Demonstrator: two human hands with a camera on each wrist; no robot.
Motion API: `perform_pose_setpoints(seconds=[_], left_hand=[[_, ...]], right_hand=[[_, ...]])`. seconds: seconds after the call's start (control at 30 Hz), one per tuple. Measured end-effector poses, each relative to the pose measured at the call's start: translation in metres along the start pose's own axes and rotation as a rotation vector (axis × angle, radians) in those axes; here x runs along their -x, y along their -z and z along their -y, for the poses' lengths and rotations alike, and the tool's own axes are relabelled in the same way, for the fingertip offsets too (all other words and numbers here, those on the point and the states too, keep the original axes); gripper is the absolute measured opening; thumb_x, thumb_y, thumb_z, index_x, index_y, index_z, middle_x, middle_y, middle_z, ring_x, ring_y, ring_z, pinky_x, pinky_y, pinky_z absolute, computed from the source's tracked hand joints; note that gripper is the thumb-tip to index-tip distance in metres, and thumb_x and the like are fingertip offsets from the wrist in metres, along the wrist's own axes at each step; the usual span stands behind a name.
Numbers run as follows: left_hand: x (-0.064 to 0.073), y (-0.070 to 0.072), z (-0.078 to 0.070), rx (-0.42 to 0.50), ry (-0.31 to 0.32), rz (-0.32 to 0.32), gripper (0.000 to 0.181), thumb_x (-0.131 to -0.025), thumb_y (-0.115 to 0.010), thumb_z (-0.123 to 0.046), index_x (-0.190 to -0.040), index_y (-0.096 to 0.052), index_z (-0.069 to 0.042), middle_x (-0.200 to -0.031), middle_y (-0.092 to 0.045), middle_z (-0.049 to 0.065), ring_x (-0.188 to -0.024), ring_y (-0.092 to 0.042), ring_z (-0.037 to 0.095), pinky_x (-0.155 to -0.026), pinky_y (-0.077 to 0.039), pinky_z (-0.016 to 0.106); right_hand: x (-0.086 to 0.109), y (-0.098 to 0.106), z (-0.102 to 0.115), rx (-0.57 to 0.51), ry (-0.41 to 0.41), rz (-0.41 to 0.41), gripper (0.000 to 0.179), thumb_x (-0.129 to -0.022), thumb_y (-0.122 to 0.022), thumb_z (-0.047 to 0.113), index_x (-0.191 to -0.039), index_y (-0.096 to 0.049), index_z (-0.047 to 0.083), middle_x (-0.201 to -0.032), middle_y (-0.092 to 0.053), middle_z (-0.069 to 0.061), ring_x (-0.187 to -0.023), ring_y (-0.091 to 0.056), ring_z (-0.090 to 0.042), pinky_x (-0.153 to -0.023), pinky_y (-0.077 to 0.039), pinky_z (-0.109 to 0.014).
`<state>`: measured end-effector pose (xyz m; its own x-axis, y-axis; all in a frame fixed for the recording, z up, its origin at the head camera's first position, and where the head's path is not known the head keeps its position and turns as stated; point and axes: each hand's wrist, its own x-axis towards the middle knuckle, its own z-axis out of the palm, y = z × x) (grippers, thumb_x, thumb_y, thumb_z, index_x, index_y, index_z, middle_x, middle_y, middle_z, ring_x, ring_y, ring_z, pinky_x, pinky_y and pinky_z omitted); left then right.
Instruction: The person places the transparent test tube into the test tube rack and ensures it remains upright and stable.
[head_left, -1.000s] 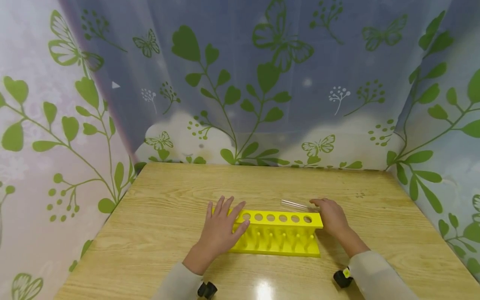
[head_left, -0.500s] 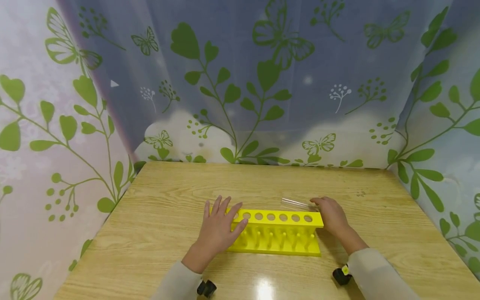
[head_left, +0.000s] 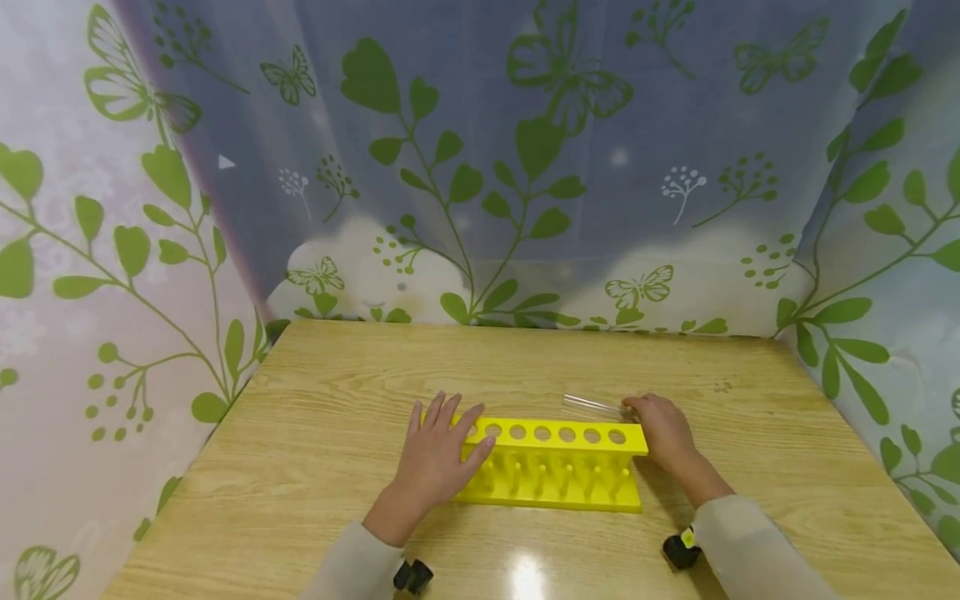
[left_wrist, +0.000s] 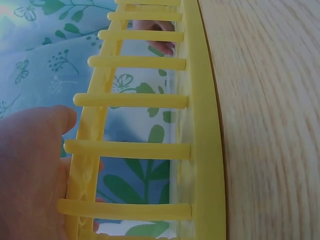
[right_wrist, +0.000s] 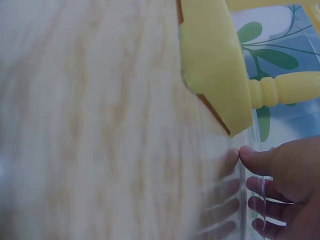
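A yellow test tube rack (head_left: 555, 503), with a row of holes along its top and pegs below, stands on the wooden table. My left hand (head_left: 437, 457) holds the rack's left end, fingers spread across the top and thumb at the front edge. In the left wrist view, the thumb (left_wrist: 62, 119) lies before the top bar and fingertips show behind it. Behind the rack's right end lies a clear test tube (head_left: 588, 406). My right hand (head_left: 666, 435) pinches the tube's right end. In the right wrist view, thumb and fingertips (right_wrist: 256, 184) meet the clear tube wall.
The wooden table (head_left: 360, 367) extends around the rack on every side. A leaf-and-butterfly patterned curtain (head_left: 465, 167) rises behind the table and along both sides. Small black devices (head_left: 680, 552) sit at the sleeve cuffs.
Both hands, the rack and the tube keep almost the same places. The right fingertips have closed slightly at the tube's end. The head view has shifted a little.
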<state>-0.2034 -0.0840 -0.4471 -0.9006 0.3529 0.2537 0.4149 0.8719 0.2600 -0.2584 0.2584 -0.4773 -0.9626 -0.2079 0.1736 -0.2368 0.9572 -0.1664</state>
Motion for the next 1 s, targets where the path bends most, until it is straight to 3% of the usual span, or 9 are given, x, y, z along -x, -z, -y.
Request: perform_pose_setpoints(seconds=[0.27, 0.47, 0.73, 1.0], left_hand=[[0.0032, -0.0018, -0.0007, -0.015, 0.003, -0.018, 0.052, -0.099, -0.045, -0.051, -0.139, -0.052, -0.019, -0.14, -0.048, 0.015, -0.135, -0.037, 0.039, -0.112, -0.019, 0.062], [0.0013, -0.0032, -0.001, -0.01, -0.011, -0.038, 0.05, -0.099, -0.046, -0.049, -0.138, -0.054, -0.018, -0.137, -0.051, 0.015, -0.133, -0.039, 0.038, -0.11, -0.022, 0.061], [0.0002, -0.0042, -0.0012, -0.015, -0.004, -0.018, 0.051, -0.099, -0.045, -0.051, -0.139, -0.052, -0.02, -0.137, -0.05, 0.015, -0.133, -0.039, 0.037, -0.11, -0.023, 0.061], [-0.0003, -0.0044, -0.0006, -0.02, 0.002, -0.018, 0.05, -0.099, -0.046, -0.051, -0.139, -0.052, -0.021, -0.136, -0.051, 0.014, -0.132, -0.04, 0.036, -0.11, -0.023, 0.06]], right_hand=[[0.0007, -0.0028, 0.0002, -0.033, -0.01, -0.023, 0.03, -0.084, -0.065, -0.014, -0.109, -0.071, 0.0, -0.096, -0.067, -0.017, -0.086, -0.064, -0.035, -0.073, -0.055, -0.05], [0.0018, -0.0022, -0.001, -0.047, -0.025, -0.034, 0.032, -0.083, -0.063, -0.017, -0.109, -0.071, 0.001, -0.096, -0.067, -0.017, -0.087, -0.063, -0.036, -0.073, -0.054, -0.05], [0.0026, -0.003, -0.0011, -0.089, -0.033, -0.066, 0.037, -0.081, -0.063, -0.02, -0.112, -0.068, -0.002, -0.1, -0.065, -0.019, -0.092, -0.064, -0.038, -0.078, -0.053, -0.052], [0.0015, -0.0013, -0.0032, -0.112, -0.067, -0.105, 0.025, -0.09, -0.065, 0.002, -0.115, -0.068, 0.0, -0.105, -0.066, -0.02, -0.095, -0.063, -0.038, -0.08, -0.053, -0.053]])
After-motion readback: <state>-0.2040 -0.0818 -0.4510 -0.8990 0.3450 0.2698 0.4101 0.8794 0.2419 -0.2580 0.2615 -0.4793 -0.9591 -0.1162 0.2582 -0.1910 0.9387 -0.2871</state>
